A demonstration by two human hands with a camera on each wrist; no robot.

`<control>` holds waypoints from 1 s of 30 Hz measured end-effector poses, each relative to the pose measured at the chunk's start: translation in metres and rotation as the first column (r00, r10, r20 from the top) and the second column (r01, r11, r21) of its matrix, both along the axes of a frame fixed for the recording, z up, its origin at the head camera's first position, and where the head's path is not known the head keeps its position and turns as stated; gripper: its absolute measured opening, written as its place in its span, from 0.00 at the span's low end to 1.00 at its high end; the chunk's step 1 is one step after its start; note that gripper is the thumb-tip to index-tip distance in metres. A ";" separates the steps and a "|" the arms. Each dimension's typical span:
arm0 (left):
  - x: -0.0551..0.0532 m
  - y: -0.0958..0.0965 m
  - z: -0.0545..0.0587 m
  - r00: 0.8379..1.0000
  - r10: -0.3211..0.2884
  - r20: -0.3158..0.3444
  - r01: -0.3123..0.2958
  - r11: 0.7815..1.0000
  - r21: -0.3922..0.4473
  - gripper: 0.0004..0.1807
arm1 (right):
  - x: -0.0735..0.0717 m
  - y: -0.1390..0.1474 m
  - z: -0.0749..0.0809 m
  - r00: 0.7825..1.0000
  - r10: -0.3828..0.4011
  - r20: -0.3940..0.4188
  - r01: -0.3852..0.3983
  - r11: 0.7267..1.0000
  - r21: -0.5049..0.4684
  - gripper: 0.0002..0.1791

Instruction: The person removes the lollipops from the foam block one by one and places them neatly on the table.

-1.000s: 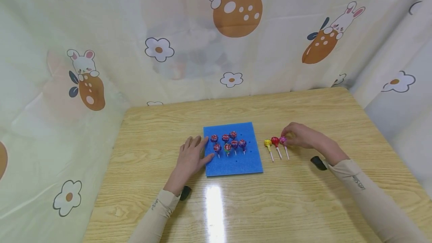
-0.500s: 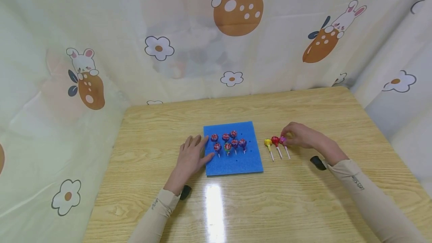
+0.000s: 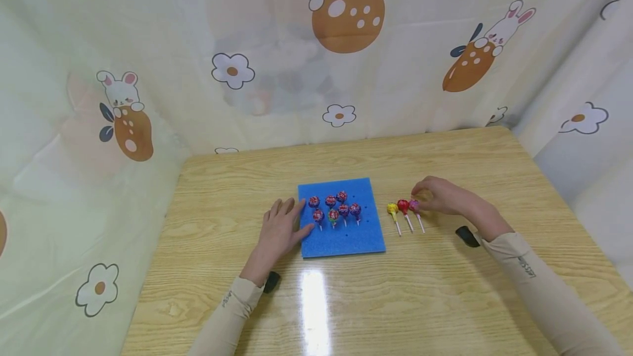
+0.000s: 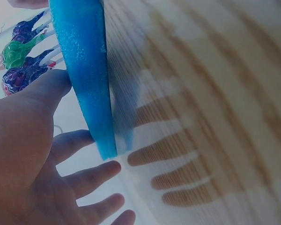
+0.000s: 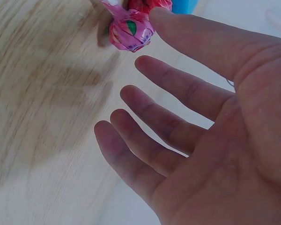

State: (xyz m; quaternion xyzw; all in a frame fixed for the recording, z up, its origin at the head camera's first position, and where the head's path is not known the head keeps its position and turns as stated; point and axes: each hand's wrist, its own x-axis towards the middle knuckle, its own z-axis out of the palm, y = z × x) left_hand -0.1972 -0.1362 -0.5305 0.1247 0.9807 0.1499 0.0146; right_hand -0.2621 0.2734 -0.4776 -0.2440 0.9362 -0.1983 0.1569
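A blue foam board (image 3: pixel 341 240) lies on the table with several wrapped lollipops (image 3: pixel 333 216) standing in it by their sticks. My left hand (image 3: pixel 279 229) rests at its left edge, fingers spread; in the left wrist view the thumb and forefinger touch the foam (image 4: pixel 86 70). Right of the board lie three lollipops side by side: a yellow one (image 3: pixel 393 209), a red one (image 3: pixel 403 206) and a pink one (image 3: pixel 414 205). My right hand (image 3: pixel 442 196) hovers just beside the pink lollipop (image 5: pixel 131 33); its fingers are loosely extended and hold nothing.
The wooden table (image 3: pixel 237 180) reaches back to a patterned curtain (image 3: pixel 277 92) on the far side. Small holes (image 3: pixel 367 221) show in the right part of the board. A dark wrist device (image 3: pixel 467 237) hangs below the right wrist.
My right hand has lifted slightly away from the pink lollipop, which stays lying beside the red one. The left hand and the board keep their places.
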 end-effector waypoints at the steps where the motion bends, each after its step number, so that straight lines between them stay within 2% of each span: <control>1: 0.000 0.000 0.000 1.000 0.000 -0.001 0.000 1.000 0.000 0.39 | 0.000 0.000 0.000 1.000 -0.001 -0.001 0.001 1.000 0.000 0.18; 17: 0.001 0.000 0.001 1.000 -0.002 -0.007 0.002 1.000 0.004 0.38 | 0.002 -0.006 0.005 1.000 -0.026 0.013 0.026 1.000 0.006 0.20; 30: 0.001 0.001 0.002 1.000 0.003 -0.006 -0.003 1.000 0.009 0.38 | 0.004 -0.017 0.009 1.000 0.003 -0.027 -0.004 1.000 -0.019 0.19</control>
